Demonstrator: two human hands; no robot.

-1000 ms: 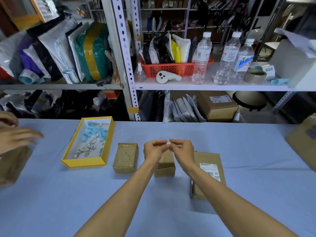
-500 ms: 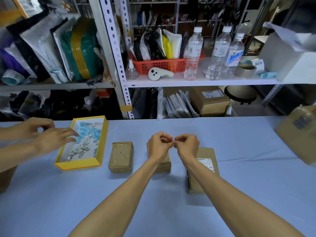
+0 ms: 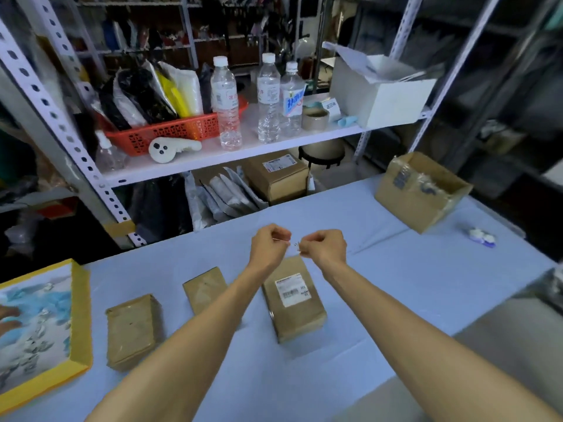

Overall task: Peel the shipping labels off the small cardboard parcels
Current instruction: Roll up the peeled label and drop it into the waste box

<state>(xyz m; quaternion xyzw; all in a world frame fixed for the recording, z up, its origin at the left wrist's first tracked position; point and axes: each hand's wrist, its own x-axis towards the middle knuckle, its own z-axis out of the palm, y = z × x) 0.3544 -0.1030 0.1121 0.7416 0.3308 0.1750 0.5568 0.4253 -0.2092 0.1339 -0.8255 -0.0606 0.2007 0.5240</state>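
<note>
Three small brown cardboard parcels lie on the blue table. The left parcel (image 3: 132,330) and the middle parcel (image 3: 205,289) show no label on top. The right parcel (image 3: 294,312) carries a white shipping label (image 3: 292,289). Above the table, past the parcels, my left hand (image 3: 269,246) and my right hand (image 3: 324,246) are held close together with fingers closed. Both pinch a small crumpled white label scrap (image 3: 294,243) between their fingertips.
A yellow-rimmed tray (image 3: 79,318) with blue and white bits sits at the left, another person's fingers (image 3: 6,318) on it. An open cardboard box (image 3: 422,191) stands at the far right, a small white object (image 3: 482,237) near it. Shelves with bottles and a red basket stand behind the table.
The view has swung to the right and tilted. My hands have stayed together on the scrap and drifted toward the labelled parcel. The other person's hands have slid almost out of view.
</note>
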